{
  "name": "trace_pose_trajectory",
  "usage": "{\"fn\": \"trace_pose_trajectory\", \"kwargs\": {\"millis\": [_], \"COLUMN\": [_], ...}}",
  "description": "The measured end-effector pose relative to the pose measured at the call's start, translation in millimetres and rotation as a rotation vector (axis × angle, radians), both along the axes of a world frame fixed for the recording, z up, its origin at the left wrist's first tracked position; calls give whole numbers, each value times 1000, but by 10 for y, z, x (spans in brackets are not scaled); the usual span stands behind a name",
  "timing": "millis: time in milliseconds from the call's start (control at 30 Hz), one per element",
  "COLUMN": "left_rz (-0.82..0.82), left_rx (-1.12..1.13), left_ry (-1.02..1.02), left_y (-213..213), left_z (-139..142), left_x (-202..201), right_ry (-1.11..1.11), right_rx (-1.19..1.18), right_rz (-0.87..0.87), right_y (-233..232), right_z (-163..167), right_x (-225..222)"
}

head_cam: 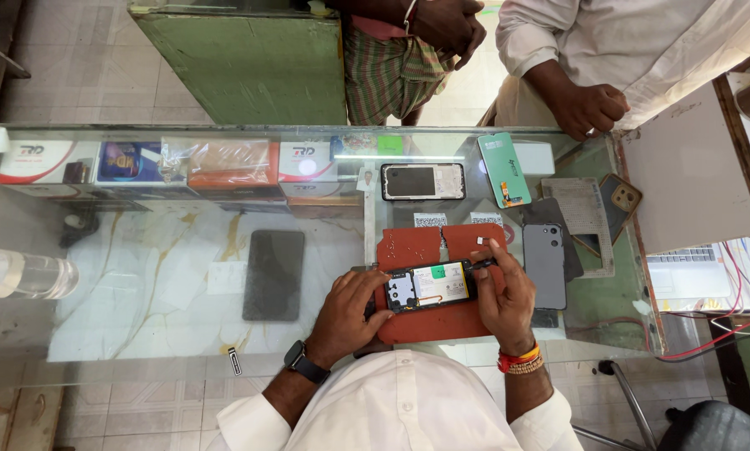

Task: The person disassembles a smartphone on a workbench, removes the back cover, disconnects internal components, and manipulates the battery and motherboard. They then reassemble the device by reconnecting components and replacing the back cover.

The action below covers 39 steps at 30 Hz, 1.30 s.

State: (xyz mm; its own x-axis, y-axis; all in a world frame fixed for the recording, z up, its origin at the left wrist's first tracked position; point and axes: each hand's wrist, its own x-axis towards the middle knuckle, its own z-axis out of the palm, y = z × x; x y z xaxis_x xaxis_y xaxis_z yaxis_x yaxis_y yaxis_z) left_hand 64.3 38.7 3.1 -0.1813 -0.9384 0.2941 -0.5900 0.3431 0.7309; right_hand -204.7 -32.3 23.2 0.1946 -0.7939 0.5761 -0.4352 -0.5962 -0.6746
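Both forearms reaching forward from white rolled sleeves, elbows tucked close. Left hand curled palm-down, fingers bent inward and pinching (dark watch on the wrist). Right hand cupped opposite it, forefinger stretched forward, thumb pressed inward, red and yellow threads around the wrist.
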Motion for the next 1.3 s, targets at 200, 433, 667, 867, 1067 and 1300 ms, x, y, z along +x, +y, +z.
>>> {"fn": "trace_pose_trajectory", "kwargs": {"millis": [200,433,667,867,1067,1300], "left_rz": [-11,-13,-13,-5,-14,-23], "left_rx": [8,28,42,1,24,-6], "left_ry": [24,-76,-129,-123,-81,-84], "left_y": [-2,-8,7,5,-4,-24], "left_z": [-2,-75,-199,-203,-86,-60], "left_x": [23,-25,-32,-34,-18,-12], "right_ry": [83,72,60,123,37,76], "right_rx": [-110,-98,-94,-146,-52,-27], "right_rz": [-99,-69,-41,-112,-59,-123], "right_y": [-4,-11,21,12,-1,36], "right_z": [-37,-64,-42,-76,-70,-112], "right_x": [31,-36,16,19,-16,-40]}}
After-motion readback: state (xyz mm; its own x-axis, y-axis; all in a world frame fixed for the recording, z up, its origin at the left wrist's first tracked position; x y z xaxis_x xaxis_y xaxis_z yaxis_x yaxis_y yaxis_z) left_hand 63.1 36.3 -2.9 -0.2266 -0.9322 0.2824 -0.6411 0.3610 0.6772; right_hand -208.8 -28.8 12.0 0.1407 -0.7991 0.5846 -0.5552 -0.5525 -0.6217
